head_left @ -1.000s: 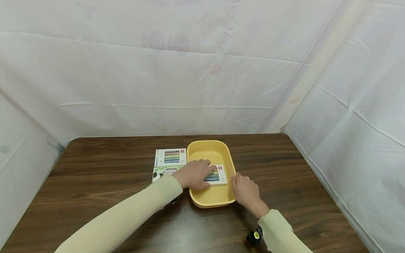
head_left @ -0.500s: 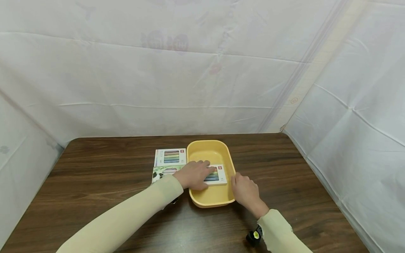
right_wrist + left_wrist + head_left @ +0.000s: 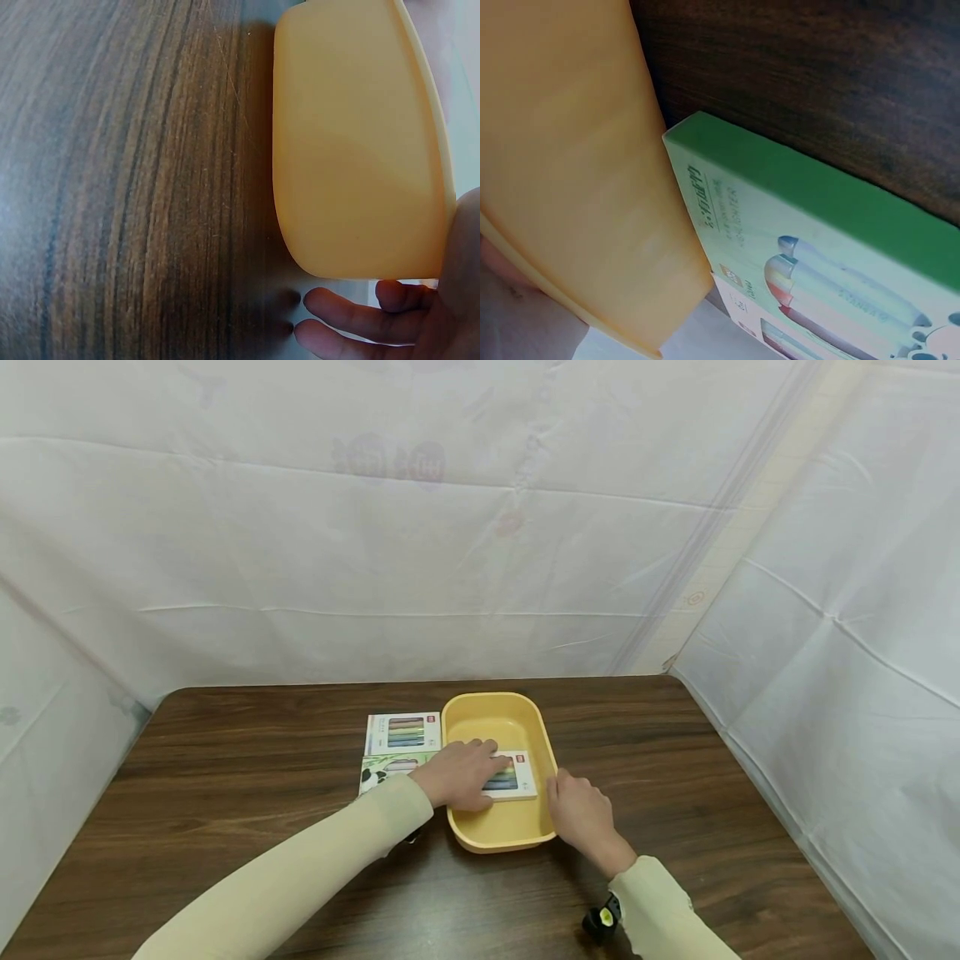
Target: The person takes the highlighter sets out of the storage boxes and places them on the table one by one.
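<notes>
A yellow plastic basin [image 3: 497,845] stands on the table. My left hand [image 3: 459,774] reaches over its left rim and holds a white box of coloured pens [image 3: 523,777] lying inside. The thumb lies along the near edge and the fingers reach toward the far edge, covering the box's left part. My right hand [image 3: 583,814] grips the basin's right rim near the front corner. Its fingers [image 3: 360,315] show outside the wall in the right wrist view. Against the basin's left side lies a green highlighter box [image 3: 810,195] with a panda print, partly hidden by my left arm.
Behind the green box lies another white pen box [image 3: 403,732], also close to the basin. Brown wood-grain tabletop [image 3: 247,777] surrounds everything. White sheeting [image 3: 390,568] hangs behind the table and along both sides. A black wrist camera [image 3: 600,922] sits under my right wrist.
</notes>
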A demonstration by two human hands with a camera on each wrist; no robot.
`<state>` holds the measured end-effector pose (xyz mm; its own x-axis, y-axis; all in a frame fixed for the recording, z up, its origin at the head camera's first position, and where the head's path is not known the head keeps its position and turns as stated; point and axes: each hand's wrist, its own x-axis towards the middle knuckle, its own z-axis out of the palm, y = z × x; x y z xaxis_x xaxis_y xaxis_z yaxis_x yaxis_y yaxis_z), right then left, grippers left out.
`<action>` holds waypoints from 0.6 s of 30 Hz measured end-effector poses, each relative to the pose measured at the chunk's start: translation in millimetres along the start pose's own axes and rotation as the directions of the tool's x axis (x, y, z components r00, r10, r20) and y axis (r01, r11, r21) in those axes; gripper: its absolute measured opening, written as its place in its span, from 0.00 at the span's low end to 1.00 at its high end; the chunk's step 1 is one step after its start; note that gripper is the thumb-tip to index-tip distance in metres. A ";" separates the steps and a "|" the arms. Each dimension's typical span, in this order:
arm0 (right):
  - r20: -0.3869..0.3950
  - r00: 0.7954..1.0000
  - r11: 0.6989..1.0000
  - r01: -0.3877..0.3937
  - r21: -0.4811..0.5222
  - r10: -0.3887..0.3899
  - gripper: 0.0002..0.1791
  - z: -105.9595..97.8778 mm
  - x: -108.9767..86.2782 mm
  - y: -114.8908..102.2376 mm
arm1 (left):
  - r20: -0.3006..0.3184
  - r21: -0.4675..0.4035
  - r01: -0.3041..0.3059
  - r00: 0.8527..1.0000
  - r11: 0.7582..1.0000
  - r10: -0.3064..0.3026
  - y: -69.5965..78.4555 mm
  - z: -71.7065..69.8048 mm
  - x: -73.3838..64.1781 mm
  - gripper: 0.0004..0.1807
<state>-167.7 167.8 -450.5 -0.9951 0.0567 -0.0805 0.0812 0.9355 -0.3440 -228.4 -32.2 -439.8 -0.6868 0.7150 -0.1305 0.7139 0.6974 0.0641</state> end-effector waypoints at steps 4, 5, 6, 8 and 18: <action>0.010 1.000 1.000 -0.005 0.004 0.005 0.21 -0.5 -0.1 0.0 | -0.021 -0.001 -0.010 1.000 1.000 0.010 -0.4 -0.7 -1.2 0.29; 0.009 1.000 1.000 -0.001 0.002 0.001 0.21 -0.7 -0.2 0.0 | -0.027 0.000 -0.012 1.000 1.000 0.012 -0.5 -0.7 -1.4 0.29; 0.009 1.000 1.000 -0.002 0.001 0.002 0.21 -0.9 -0.2 -0.1 | -0.032 -0.002 -0.014 0.999 1.000 0.014 -0.6 -0.5 -1.4 0.29; 0.008 1.000 1.000 -0.004 -0.001 0.004 0.21 -0.9 0.0 0.0 | -0.035 -0.003 -0.016 0.999 1.000 0.016 -0.7 -0.1 -1.1 0.30; 0.017 1.000 1.000 -0.004 -0.012 0.004 0.21 -0.1 1.1 -0.5 | -0.052 -0.016 -0.025 0.998 1.000 0.024 -0.1 -0.6 -1.2 0.31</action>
<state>-168.8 167.4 -450.3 -0.9937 0.0544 -0.0977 0.0841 0.9394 -0.3323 -227.7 -33.1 -439.1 -0.6753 0.7335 -0.0772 0.7288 0.6797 0.0831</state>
